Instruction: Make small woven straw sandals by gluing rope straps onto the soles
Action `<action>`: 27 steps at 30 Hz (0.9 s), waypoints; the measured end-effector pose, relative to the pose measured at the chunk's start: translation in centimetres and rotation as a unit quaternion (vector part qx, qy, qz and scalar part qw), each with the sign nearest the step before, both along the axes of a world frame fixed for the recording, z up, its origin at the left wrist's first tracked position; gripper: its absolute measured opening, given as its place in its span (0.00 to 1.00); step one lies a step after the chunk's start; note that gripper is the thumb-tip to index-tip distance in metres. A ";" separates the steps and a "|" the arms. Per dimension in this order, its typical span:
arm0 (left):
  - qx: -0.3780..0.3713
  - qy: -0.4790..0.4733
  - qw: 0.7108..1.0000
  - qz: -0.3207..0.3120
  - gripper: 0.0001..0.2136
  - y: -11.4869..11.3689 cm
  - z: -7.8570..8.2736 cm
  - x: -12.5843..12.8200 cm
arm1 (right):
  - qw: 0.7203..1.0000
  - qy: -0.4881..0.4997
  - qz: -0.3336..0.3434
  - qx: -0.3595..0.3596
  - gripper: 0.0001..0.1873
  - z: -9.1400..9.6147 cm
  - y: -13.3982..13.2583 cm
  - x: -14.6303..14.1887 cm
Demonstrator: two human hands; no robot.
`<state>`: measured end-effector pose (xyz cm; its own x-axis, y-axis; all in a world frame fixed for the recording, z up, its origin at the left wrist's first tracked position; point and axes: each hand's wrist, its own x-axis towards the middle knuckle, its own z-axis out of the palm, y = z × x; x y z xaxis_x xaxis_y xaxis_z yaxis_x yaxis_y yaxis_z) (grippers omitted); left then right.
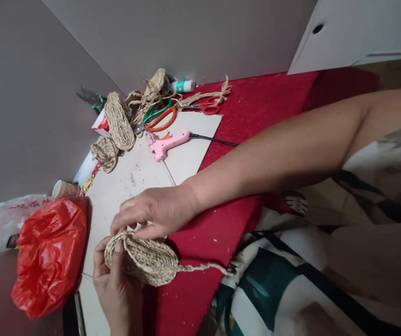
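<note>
Grey walls (pixel 193 42) close round a red-covered surface (pixel 189 303), with a pale board (pixel 123 191) on it and a crumpled red bag (pixel 51 256) by its far edge. The right hand (pixel 163 212) and left hand (pixel 121 291) have the braided straw piece (pixel 151 263) between them, fingers (pixel 100 255) of both gripping its rounded end. Looks to me like shaping by hand; the next move seems to call for keeping the coils together. Beyond lies a pink glue gun (pixel 168 145); a thin straw tail (pixel 200 267) trails from the piece
</note>
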<state>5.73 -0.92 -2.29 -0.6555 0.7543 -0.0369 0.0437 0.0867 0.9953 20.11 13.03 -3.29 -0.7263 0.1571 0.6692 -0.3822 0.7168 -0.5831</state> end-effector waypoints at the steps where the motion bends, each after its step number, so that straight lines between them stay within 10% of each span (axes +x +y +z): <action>1: 0.001 0.004 1.000 0.004 0.12 -0.1 -0.1 0.2 | 0.998 -0.006 0.003 0.058 0.16 0.0 -0.1 0.2; 7: -0.008 0.026 0.999 -0.020 0.14 -0.7 -0.5 1.1 | 0.968 -0.088 -0.047 0.232 0.13 0.3 -0.6 0.7; 17: 0.007 -0.127 0.987 -0.096 0.24 -0.9 -1.0 1.6 | 0.996 -0.027 -0.086 -0.018 0.01 -0.7 -1.5 0.1; 27: -0.021 -0.109 0.994 -0.016 0.22 -1.0 -1.4 0.9 | 0.993 -0.066 -0.094 -0.037 0.08 -1.2 -1.3 -0.5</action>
